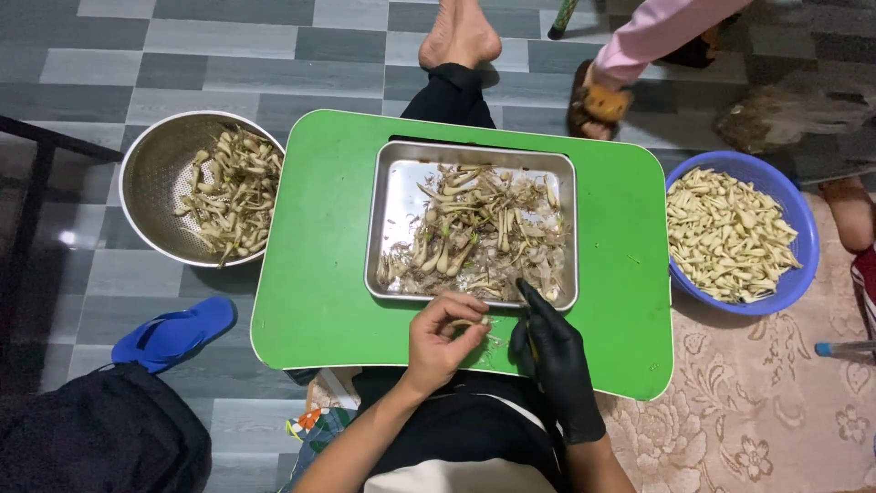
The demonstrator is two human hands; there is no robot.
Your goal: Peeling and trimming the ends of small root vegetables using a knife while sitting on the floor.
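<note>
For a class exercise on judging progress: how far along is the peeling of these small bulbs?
Done: blue basket heaped with pale peeled bulbs. In hand: left hand pinches one bulb, gloved right hand alongside. Left: unpeeled bulbs in metal tray and steel bowl.

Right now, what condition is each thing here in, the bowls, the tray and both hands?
Left hand: bare, pinching a small pale bulb.
Right hand: in a black glove, curled; I cannot tell what it grips.
Metal tray: on the green table, holding untrimmed bulbs and peelings.
Steel bowl: on the floor, partly filled with rooty bulbs.
Blue basket: nearly full of clean white bulbs.
</note>
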